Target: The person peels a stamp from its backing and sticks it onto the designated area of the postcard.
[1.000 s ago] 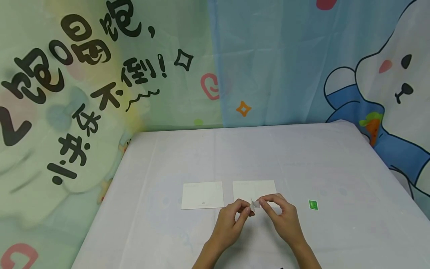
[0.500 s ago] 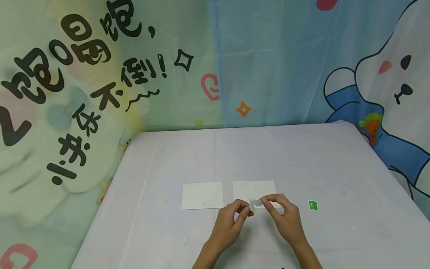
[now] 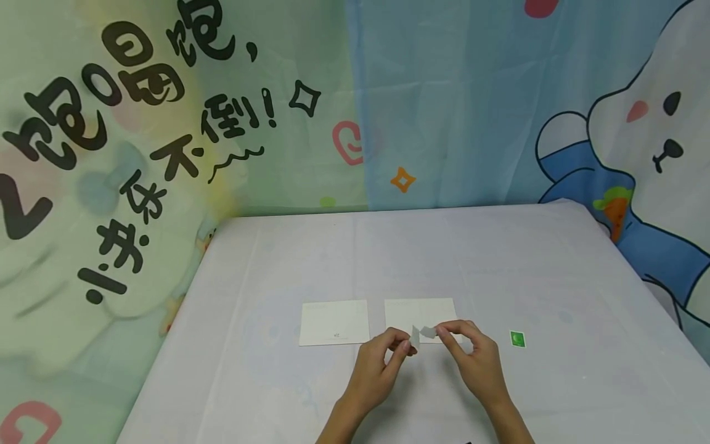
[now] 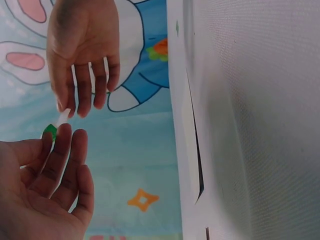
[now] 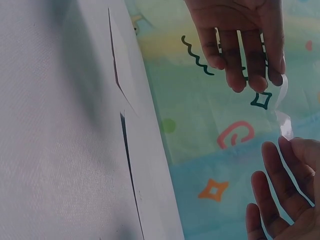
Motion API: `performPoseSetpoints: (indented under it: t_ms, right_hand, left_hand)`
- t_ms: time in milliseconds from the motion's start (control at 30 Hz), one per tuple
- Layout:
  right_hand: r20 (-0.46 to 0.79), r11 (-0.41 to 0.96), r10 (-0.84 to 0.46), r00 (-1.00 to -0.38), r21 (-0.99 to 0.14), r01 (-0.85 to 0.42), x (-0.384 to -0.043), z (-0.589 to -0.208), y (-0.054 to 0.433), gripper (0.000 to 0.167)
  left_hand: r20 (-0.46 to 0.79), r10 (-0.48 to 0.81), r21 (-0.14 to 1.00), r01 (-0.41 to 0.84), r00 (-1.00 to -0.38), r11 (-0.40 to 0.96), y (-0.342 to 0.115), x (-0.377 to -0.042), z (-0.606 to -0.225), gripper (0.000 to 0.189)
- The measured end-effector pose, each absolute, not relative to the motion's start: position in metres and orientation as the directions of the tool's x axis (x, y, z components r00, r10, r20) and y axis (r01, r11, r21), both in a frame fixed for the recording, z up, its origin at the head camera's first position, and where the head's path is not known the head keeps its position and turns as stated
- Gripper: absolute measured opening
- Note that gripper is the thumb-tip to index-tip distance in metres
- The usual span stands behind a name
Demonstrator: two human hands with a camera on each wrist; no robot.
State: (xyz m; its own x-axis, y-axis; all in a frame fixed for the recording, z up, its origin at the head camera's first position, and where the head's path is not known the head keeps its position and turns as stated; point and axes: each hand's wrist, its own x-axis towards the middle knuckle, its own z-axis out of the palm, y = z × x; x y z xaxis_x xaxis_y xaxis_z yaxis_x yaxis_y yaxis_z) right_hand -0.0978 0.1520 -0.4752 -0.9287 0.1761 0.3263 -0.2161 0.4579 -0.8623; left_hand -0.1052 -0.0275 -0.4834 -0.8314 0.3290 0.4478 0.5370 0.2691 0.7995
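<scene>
Between thumb and fingertips, my left hand [image 3: 379, 367] pinches a small sticker [image 3: 415, 338], pale on the side seen in the head view. Its green face [image 4: 50, 131] shows in the left wrist view. My right hand [image 3: 476, 364] pinches a curled piece of white backing paper [image 3: 428, 332], partly peeled off the sticker. In the right wrist view a thin white strip [image 5: 285, 125] spans the two hands' fingertips. Both hands are held above the table, in front of the right white card [image 3: 418, 311].
Another white card [image 3: 334, 323] lies on the left, bearing a tiny mark near its lower edge. To the right of my hands a green square sticker with a white border [image 3: 518, 339] lies on the white tablecloth [image 3: 554, 265]. A printed curtain [image 3: 444, 105] hangs behind the table.
My right hand has drawn slightly to the right, and the backing paper has pulled further from the sticker. My left hand stays almost still.
</scene>
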Motion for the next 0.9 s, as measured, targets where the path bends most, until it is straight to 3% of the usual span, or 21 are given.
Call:
performPoseSetpoints:
  t_ms: [600,833,900]
  right_hand:
    - [0.288,0.486,0.248,-0.925,-0.863,-0.138,-0.104,-0.491,0.177,0.009]
    - [0.346,0.545,0.308,-0.886,-0.828,-0.134,-0.134,-0.564,0.231,0.011]
    - [0.294,0.552,0.338,-0.894,-0.832,-0.065,-0.133,-0.555,0.235,0.017]
  left_hand:
    - [0.421,0.342,0.81,0.518,-0.84,0.275,-0.026,-0.105,-0.482,0.016]
    - [0.404,0.348,0.818,0.504,-0.846,0.276,-0.028,-0.104,-0.48,0.017]
    - [0.396,0.352,0.822,0.498,-0.848,0.276,-0.028,-0.104,-0.481,0.017]
